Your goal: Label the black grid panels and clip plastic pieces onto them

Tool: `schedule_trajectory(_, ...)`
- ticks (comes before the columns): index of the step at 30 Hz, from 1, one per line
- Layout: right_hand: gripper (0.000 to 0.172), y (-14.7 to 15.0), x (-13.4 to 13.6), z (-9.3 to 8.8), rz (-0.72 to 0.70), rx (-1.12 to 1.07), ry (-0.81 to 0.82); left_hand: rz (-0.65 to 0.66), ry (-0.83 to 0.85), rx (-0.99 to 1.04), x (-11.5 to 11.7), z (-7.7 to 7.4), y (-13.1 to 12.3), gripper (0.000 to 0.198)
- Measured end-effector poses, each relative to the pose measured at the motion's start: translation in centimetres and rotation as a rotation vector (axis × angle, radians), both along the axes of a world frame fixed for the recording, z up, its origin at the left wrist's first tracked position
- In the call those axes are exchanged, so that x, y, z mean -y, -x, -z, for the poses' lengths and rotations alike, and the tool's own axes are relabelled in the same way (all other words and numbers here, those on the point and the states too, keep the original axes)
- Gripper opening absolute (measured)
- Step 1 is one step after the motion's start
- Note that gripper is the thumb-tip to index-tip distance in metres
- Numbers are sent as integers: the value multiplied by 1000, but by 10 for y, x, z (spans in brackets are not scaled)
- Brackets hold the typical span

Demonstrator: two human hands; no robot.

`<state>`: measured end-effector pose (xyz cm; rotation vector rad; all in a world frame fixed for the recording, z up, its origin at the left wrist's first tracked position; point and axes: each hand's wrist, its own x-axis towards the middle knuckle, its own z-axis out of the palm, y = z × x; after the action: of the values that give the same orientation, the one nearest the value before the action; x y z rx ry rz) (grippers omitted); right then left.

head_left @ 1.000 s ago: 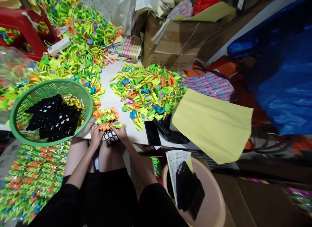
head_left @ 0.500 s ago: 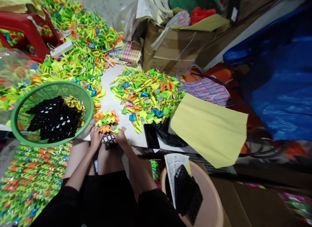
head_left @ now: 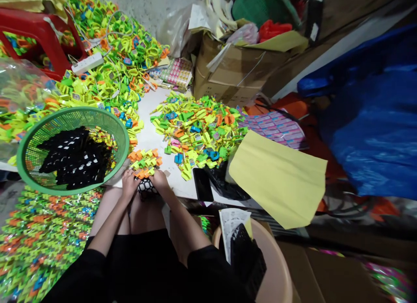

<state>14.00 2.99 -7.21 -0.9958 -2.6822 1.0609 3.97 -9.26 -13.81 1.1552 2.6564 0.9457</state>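
Between my hands is a tight block of small orange and yellow plastic toys (head_left: 145, 160), set in rows. A black holder with white cell-like spots (head_left: 146, 186) shows under its near edge. My left hand (head_left: 129, 184) is closed at the left side of this holder, fingertips on the near-left toys. On the right side my right hand (head_left: 160, 182) is closed around the near corner, its thumb and fingers partly hidden. Just beyond lies a loose heap of yellow, green, orange and blue plastic toys (head_left: 198, 129) on the white table (head_left: 148, 136).
A green basket (head_left: 24, 164) at left holds black spotted holders (head_left: 80, 157) and small yellow-red pieces. A phone (head_left: 202, 184), yellow paper (head_left: 276, 177) and cardboard box (head_left: 228, 73) are to the right. A pink tub (head_left: 276, 268) stands below. A red stool (head_left: 39, 31) stands behind the basket.
The view has shifted slightly. Less of the spotted holder shows below the toys now, and my right hand covers the labelled yellow toy at the near-right corner. Both hands stay at the block.
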Motion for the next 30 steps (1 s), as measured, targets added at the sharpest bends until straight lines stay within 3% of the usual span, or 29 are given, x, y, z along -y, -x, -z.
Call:
schedule_trajectory(5, 21, 4, 4, -21, -48, 233, -45, 0, 11, -16, 1, -1, -1, 33)
schedule_trajectory(11, 24, -20, -8, -20, -150, -21, 103, 14, -34, -27, 0, 3, 3, 33)
schedule_trajectory(14, 29, -46, -39, -17, -26, -163, 35, -2, -50, -28, -1, 4, 4, 34)
schedule_trajectory(16, 33, -61, -69, -15, 102, -214, -132, -4, -55, -32, -2, 2, 5, 36)
schedule_trajectory(18, 35, -71, -100, -10, 142, -218, -284, -15, -51, -32, -2, 1, 5, 37)
schedule_trajectory(23, 49, -65, -154, 15, 6, -114, -439, -30, -21, -23, 0, -4, 4, 37)
schedule_trajectory(27, 48, -52, -168, 28, -59, -137, -508, -34, -9, -20, 2, -7, 1, 35)
schedule_trajectory(30, 44, -48, -174, 27, -102, -167, -548, -45, 4, -10, 3, -11, -2, 32)
